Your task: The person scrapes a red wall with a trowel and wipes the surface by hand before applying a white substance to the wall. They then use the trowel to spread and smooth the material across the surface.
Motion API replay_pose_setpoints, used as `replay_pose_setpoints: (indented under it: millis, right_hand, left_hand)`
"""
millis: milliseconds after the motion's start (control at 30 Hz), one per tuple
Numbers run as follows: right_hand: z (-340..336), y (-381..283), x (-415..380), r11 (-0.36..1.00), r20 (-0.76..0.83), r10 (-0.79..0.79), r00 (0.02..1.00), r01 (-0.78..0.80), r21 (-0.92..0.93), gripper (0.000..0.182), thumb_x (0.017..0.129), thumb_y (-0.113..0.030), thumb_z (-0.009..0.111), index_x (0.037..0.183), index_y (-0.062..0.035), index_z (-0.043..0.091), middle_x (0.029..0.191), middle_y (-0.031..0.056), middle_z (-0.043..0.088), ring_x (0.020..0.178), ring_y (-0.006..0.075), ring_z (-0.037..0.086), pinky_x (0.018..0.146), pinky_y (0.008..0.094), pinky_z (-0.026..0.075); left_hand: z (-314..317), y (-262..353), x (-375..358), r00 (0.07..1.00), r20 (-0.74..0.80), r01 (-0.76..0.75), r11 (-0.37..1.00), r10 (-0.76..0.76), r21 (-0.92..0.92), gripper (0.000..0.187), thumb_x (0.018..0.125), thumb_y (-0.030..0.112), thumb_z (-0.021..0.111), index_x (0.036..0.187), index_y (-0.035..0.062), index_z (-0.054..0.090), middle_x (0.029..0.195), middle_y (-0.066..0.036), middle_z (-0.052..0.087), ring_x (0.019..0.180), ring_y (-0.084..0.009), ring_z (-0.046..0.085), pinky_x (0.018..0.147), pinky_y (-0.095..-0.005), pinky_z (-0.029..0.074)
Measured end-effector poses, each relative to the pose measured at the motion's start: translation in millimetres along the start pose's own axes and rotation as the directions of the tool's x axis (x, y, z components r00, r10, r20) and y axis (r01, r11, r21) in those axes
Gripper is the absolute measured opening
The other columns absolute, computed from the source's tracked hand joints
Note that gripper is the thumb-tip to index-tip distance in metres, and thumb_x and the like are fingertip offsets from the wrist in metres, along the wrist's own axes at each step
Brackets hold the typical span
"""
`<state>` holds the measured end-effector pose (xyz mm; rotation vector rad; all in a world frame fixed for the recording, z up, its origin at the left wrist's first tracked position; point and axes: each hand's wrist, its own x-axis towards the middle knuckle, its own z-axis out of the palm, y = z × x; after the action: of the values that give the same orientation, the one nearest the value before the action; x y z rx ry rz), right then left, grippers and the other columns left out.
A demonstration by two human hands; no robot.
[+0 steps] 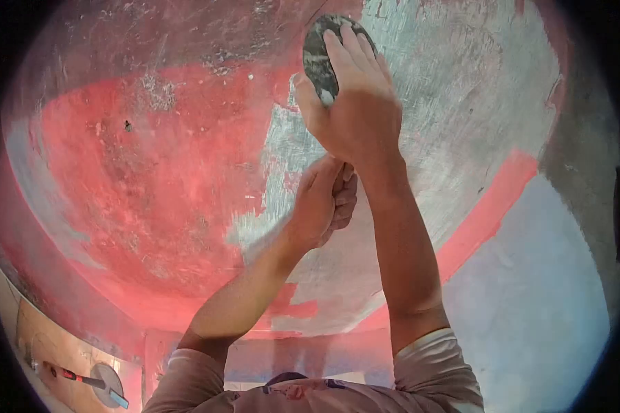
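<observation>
My right hand [365,103] lies over a dark, mottled oval pad [318,58], thumb at its near edge and fingers across its face. The pad rests against a large curved surface [165,172] of worn red and whitish-grey paint. Just below the right wrist, my left hand [324,199] is closed with its fingers curled in. Whether anything sits inside that fist is hidden. Around the pad, the whitish-grey patch [454,89] looks streaky and uneven, with ragged edges against the red.
At the lower left, a scraper-like tool with a red and black handle [72,375] lies by a round grey disc [107,385] on a brown surface. A red painted band [489,213] borders a pale blue area [530,289] at right. A small dark hole [127,126] marks the red paint.
</observation>
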<state>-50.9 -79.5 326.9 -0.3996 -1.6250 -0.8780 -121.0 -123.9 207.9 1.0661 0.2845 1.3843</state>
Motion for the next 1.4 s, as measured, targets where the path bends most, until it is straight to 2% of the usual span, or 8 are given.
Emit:
replay_pose_setpoints:
  millis: [233,333,467,633,900,1100,1267,1400]
  right_hand:
    - [-19.0,-33.8,-69.9,0.993,0.190,0.115,0.975,-0.118,0.002,0.064,0.083,-0.032,0.067,0.134,0.0044,0.057,0.139,0.0285,0.055,0.128,0.0479,0.052,0.112,0.0576,0.036]
    - [-8.3,-8.8,-35.7,0.997,0.052,0.051,0.997,-0.054,0.049,0.062,0.082,-0.032,0.068,0.131,0.0045,0.059,0.138,0.0287,0.055,0.130,0.0476,0.051,0.113,0.0548,0.037]
    - [0.9,12.2,4.4,0.998,-0.054,0.028,0.998,-0.025,0.063,0.060,0.079,-0.030,0.071,0.127,0.0055,0.061,0.136,0.0290,0.057,0.129,0.0466,0.052,0.111,0.0484,0.041]
    - [-15.9,-29.4,-71.4,0.989,0.122,0.102,0.987,-0.114,0.095,0.062,0.081,-0.030,0.071,0.132,0.0022,0.058,0.140,0.0300,0.053,0.129,0.0478,0.051,0.110,0.0605,0.037]
    - [1.6,22.7,12.0,0.997,-0.062,0.015,0.998,-0.010,0.082,0.056,0.081,-0.030,0.068,0.126,0.0048,0.063,0.129,0.0321,0.059,0.119,0.0478,0.056,0.104,0.0513,0.045]
    - [-18.9,-26.1,-70.8,0.989,0.079,0.081,0.994,-0.090,0.121,0.057,0.082,-0.029,0.069,0.130,0.0011,0.061,0.137,0.0306,0.055,0.130,0.0487,0.051,0.109,0.0575,0.041]
    - [-13.6,8.4,-6.1,0.953,-0.016,0.125,0.992,-0.115,0.282,0.052,0.082,-0.029,0.068,0.123,0.0018,0.065,0.129,0.0288,0.060,0.120,0.0491,0.056,0.105,0.0557,0.043]
    - [-19.9,6.3,7.3,0.971,0.047,0.127,0.991,-0.134,0.196,0.052,0.082,-0.031,0.068,0.122,0.0028,0.066,0.128,0.0299,0.060,0.119,0.0502,0.055,0.104,0.0557,0.044]
  left_hand:
    - [-26.5,-60.8,-47.6,0.993,-0.096,0.071,0.997,-0.071,-0.007,0.041,0.106,0.047,0.046,0.083,0.0142,0.046,0.061,0.005,0.035,0.043,-0.0055,0.027,0.038,-0.0238,0.018]
    - [-9.8,-33.6,-20.9,0.996,-0.094,0.004,0.998,0.001,0.055,0.045,0.107,0.050,0.040,0.086,0.0125,0.053,0.056,0.006,0.036,0.040,-0.0047,0.028,0.035,-0.0226,0.018]
    - [18.3,11.5,5.0,1.000,-0.003,0.026,0.999,-0.026,0.035,0.041,0.106,0.049,0.045,0.083,0.0149,0.044,0.061,0.004,0.036,0.043,-0.0058,0.029,0.038,-0.0239,0.019]
    - [-24.7,-60.6,-35.6,0.991,-0.131,-0.018,0.997,0.028,0.076,0.045,0.106,0.051,0.041,0.084,0.0133,0.049,0.056,0.006,0.032,0.040,-0.0052,0.023,0.035,-0.0234,0.019]
    - [30.4,18.5,6.8,1.000,-0.012,0.030,0.998,-0.029,0.055,0.049,0.106,0.055,0.041,0.083,0.0133,0.051,0.056,0.006,0.035,0.039,-0.0065,0.028,0.035,-0.0237,0.019]
    - [-32.3,-69.6,-47.6,0.991,-0.115,0.073,0.997,-0.070,0.024,0.050,0.105,0.056,0.042,0.080,0.0133,0.049,0.056,0.006,0.035,0.039,-0.0073,0.028,0.035,-0.0241,0.018]
    - [26.0,-1.6,-11.7,0.998,-0.057,0.027,0.999,-0.025,0.040,0.048,0.105,0.055,0.043,0.079,0.0145,0.045,0.057,0.005,0.033,0.038,-0.0064,0.026,0.035,-0.0237,0.018]
    - [32.0,6.2,-6.1,0.998,-0.054,0.045,0.998,-0.043,0.043,0.046,0.105,0.053,0.042,0.080,0.0149,0.045,0.056,0.005,0.033,0.038,-0.0064,0.026,0.035,-0.0237,0.018]
